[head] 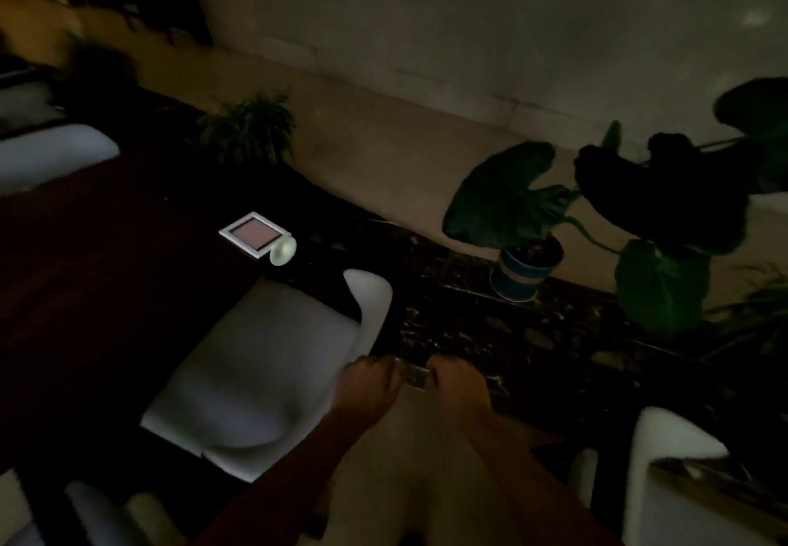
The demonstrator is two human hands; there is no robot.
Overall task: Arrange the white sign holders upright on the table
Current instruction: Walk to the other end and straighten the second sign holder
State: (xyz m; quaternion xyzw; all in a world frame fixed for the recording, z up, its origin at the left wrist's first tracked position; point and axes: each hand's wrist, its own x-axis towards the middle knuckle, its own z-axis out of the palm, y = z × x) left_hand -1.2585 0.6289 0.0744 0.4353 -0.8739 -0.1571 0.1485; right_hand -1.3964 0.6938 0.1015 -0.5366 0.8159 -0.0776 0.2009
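The scene is dark and blurred. A white sign holder (256,235) lies flat on the dark red table (106,255), its frame facing up and its round base (282,251) tipped sideways at the table's near edge. Well below it, my left hand (366,383) and my right hand (458,385) sit close together, each with fingers curled around an end of a small pale flat object (412,375). What that object is I cannot tell. Both hands hover in front of a dark marbled ledge, away from the table.
A white chair (264,366) stands between my hands and the table. More white chairs are at the left (51,153) and lower right (673,468). Potted plants (524,264) stand on the dark marbled ledge (554,332); a leafy plant (251,127) is beyond the table.
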